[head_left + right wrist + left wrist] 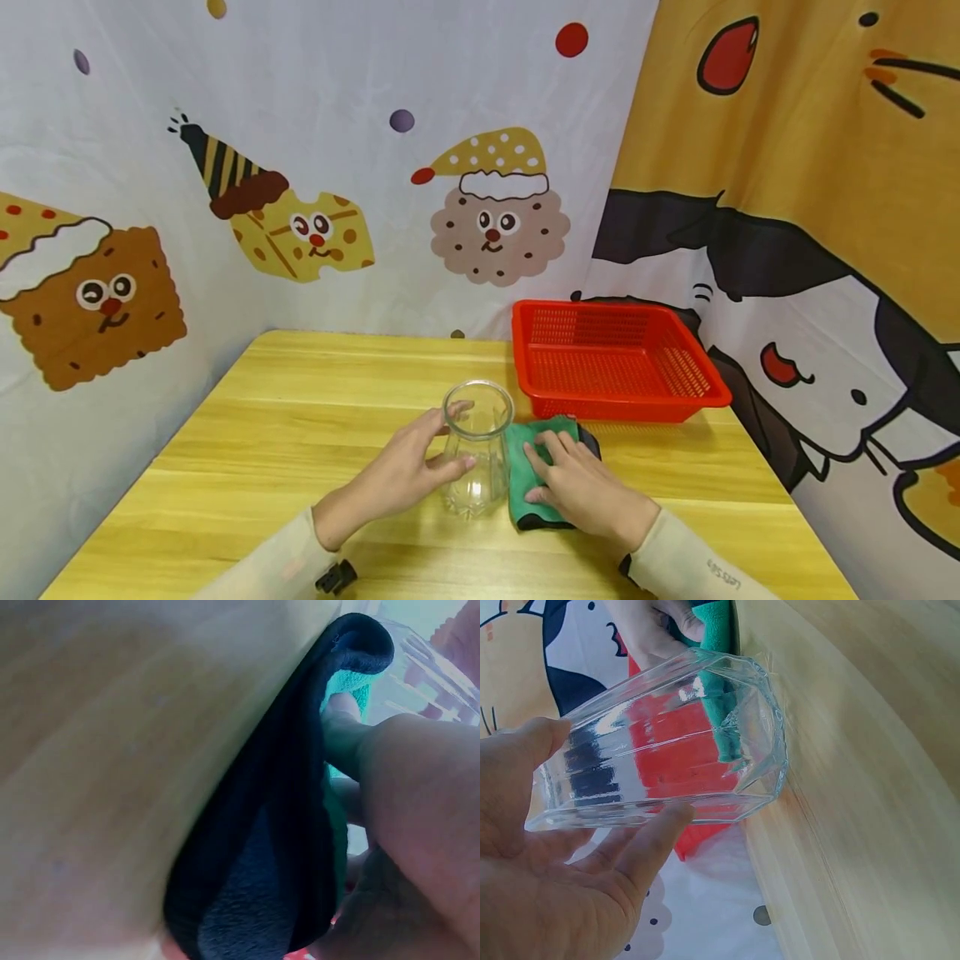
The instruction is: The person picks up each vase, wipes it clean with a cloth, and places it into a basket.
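Note:
A clear glass jar [491,479] with a round open rim stands upright on the wooden table. My left hand [397,471] holds it from the left, thumb in front and fingers around the far side; the left wrist view shows thumb and fingers on opposite sides of the glass [660,750]. Right beside the jar lies a folded green cloth [522,483] with a dark edge. My right hand [588,487] grips this cloth from above with bent fingers. In the right wrist view the cloth's dark underside [255,877] hides part of the fingers.
Behind the cloth, at the back right of the table [300,417], sits a red plastic basket [630,408] with perforated walls. Printed curtains [322,108] hang close along the table's back and sides.

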The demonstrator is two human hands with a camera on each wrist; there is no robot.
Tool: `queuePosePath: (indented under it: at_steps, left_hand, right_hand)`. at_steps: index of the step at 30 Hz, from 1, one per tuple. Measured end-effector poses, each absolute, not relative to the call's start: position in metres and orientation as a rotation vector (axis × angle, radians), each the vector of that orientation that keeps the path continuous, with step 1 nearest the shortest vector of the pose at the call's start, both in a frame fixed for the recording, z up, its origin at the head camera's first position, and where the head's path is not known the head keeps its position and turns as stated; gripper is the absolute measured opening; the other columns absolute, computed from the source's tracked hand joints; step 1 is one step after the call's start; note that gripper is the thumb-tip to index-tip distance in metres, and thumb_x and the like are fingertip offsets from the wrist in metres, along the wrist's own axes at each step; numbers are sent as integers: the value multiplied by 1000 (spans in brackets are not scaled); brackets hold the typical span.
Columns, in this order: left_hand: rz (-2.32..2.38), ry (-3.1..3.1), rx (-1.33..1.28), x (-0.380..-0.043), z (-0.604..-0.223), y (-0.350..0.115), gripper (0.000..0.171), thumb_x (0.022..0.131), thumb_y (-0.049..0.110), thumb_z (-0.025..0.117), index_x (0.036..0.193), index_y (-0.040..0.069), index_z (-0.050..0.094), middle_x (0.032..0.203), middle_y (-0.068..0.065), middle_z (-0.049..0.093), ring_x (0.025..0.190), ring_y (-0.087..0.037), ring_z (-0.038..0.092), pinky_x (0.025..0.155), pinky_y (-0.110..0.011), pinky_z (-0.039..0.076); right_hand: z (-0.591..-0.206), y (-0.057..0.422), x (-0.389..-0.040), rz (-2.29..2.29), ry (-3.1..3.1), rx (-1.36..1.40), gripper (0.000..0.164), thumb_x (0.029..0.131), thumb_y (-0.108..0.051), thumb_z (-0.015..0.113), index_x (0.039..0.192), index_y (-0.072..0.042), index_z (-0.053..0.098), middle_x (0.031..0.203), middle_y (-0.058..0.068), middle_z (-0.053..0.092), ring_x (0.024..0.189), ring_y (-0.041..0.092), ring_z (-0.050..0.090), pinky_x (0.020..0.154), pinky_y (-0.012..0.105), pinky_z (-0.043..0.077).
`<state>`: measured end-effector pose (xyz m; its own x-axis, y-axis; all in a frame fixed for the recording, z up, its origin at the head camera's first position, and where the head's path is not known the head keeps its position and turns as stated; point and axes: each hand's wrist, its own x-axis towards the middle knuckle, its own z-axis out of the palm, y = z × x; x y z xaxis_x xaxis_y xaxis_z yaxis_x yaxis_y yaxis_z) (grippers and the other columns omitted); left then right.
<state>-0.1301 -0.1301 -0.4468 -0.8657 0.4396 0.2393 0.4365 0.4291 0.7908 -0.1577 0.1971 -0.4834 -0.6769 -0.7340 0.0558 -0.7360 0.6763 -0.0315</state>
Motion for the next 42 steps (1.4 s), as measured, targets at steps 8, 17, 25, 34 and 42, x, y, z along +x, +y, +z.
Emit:
queuePosePath:
  at_steps: [8, 17, 25, 34, 42]
  left_hand:
    - [1439, 2695, 779, -129, -445, -128, 73, 112, 36, 82, 173, 12, 51, 163, -22, 66, 142, -48, 71, 106, -48, 74]
    - [1475, 2656, 746, -128, -446, -126, 71, 113, 35, 81, 174, 18, 50, 165, -22, 64, 144, -49, 69, 106, -45, 74]
    - [1482, 2653, 727, -126, -448, -124, 76, 111, 32, 83, 176, 14, 47, 169, -24, 60, 147, -51, 67, 108, -47, 72]
    - [1458, 2690, 694, -123, -448, -124, 79, 111, 34, 83, 178, 19, 46, 173, -20, 58, 149, -47, 67, 108, -47, 72]
    - [1462, 2692, 711, -123, -449, -123, 79, 111, 36, 82, 178, 14, 45, 171, -22, 60, 147, -47, 68, 108, -53, 72]
  right_hand:
    - [-483, 207, -168, 335, -2807, 1272, 70, 118, -47, 65, 165, 4, 60, 156, 22, 63, 132, 34, 68, 113, 57, 66]
    - [-470, 222, -178, 599, -2626, 1143, 50, 115, -28, 77, 157, -2, 72, 141, 9, 75, 112, 18, 80, 92, 31, 73]
    - [-452, 256, -204, 690, -2282, 987, 40, 98, 3, 90, 137, -2, 84, 120, 9, 81, 80, 6, 67, 67, 14, 59]
    - [-439, 303, -227, 585, -2332, 699, 42, 102, -3, 87, 144, -1, 80, 129, 18, 77, 103, 30, 74, 87, 32, 62]
    - [-437, 340, -242, 547, -2506, 574, 48, 111, -22, 80, 152, 3, 73, 151, 27, 66, 136, 53, 58, 111, 78, 51]
